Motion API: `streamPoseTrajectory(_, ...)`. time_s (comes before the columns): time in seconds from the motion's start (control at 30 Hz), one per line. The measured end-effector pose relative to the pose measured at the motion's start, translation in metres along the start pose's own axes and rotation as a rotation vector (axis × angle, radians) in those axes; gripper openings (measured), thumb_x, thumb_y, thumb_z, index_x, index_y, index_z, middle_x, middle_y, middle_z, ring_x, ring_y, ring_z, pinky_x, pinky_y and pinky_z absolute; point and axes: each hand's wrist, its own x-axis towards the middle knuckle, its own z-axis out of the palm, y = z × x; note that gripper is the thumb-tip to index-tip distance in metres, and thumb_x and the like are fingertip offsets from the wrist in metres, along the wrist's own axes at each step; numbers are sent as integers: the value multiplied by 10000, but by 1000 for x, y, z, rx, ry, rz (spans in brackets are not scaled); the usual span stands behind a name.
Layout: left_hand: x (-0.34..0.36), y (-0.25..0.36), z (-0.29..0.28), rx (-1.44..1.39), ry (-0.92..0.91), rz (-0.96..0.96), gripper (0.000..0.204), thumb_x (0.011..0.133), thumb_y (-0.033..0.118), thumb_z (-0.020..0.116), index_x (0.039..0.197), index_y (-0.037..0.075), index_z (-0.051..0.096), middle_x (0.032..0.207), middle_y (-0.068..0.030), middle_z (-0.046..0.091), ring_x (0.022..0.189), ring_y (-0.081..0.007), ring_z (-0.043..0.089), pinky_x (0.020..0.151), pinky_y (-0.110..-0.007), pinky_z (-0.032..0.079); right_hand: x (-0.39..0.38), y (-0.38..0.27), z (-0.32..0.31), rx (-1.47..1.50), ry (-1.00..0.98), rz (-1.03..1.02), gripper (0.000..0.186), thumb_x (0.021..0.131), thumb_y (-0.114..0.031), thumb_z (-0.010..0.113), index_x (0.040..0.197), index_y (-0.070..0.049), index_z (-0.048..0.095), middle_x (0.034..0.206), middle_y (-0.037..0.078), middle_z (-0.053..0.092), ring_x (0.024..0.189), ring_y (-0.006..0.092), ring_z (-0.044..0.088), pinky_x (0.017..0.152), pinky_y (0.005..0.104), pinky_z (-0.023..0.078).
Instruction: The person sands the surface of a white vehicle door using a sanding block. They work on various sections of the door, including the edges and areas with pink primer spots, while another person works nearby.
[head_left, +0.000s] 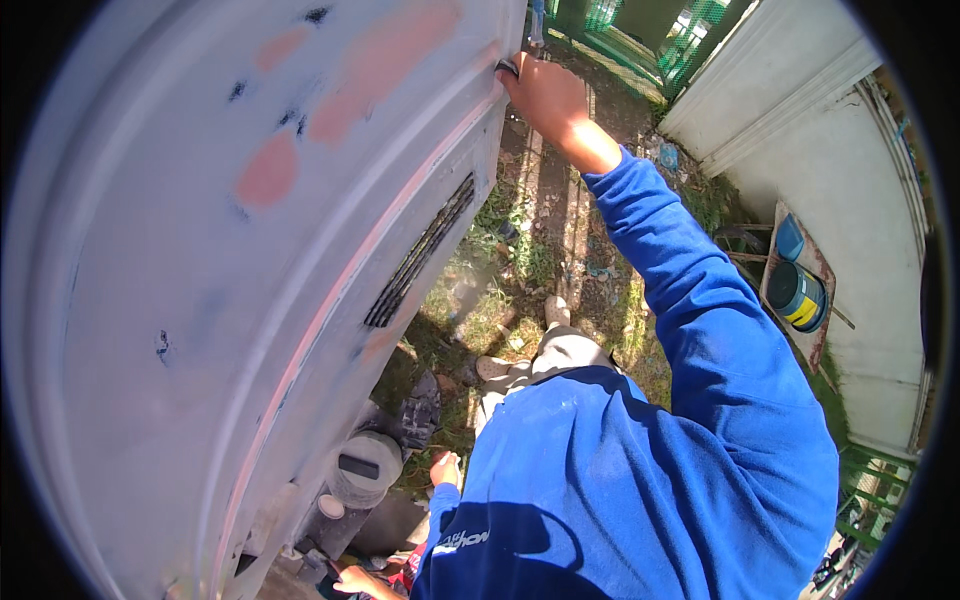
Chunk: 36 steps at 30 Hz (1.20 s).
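Observation:
A large grey vehicle body panel [330, 240], with pink filler patches and dark scuffs, fills the left side. My right arm reaches far forward, and my right hand [548, 98] is closed around a small black object [507, 68] against the panel's far edge. Most of that object is hidden by the fingers. Below it, a slatted vent [420, 252] is set into the panel. My left hand [447, 469] hangs low beside my body, fingers curled; a bit of red shows there, too small to name.
A grey bucket [362, 488] with a dark rectangular block [358, 466] on top stands beside the panel. Another person's hand [358, 580] shows at the bottom. On the right, a wheelbarrow [826, 262] holds a dark bucket [797, 296] by a white wall [880, 350]. Grass and debris cover the ground.

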Motion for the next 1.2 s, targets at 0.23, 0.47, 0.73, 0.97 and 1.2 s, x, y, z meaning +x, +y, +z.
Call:
streamPoseTrajectory(0.23,9,-5,3,93,-6,-8,397,861,93,775,1227,-44,710,1103,-158,757,982,-231,726,855,-339,573,-5,0,10,-10,-10,-6,343,989,-422,601,1044,-100,706,846,185,735,814,418,718,710,528,567)
streamPoseTrajectory(0.47,-28,31,16,-110,-69,-51,358,885,-55,673,1235,-122,637,1077,-224,729,916,-270,732,788,-353,592,-11,-2,3,-28,-38,58,333,986,-407,612,1020,-87,699,832,173,742,803,409,731,702,520,582)
streamPoseTrajectory(0.73,-22,27,6,14,-100,-7,377,861,-23,706,1231,-84,669,1071,-185,747,939,-247,729,809,-346,580,-10,7,8,-45,-114,24,364,997,-459,594,1114,-133,705,886,183,743,844,403,721,729,523,569)
streamPoseTrajectory(0.97,-19,22,0,-143,-86,-140,401,879,1,701,1278,-32,667,1091,-169,750,966,-231,722,851,-338,573,0,8,1,98,89,38,405,999,-478,598,1080,-93,697,855,188,739,815,415,722,698,528,567)
streamPoseTrajectory(1.2,-29,40,12,-100,-70,-47,347,860,-28,686,1207,-19,677,1069,-160,746,950,-242,726,843,-342,579,8,6,-4,133,115,-29,416,978,-486,626,1031,-79,698,855,214,730,822,427,720,719,535,571)
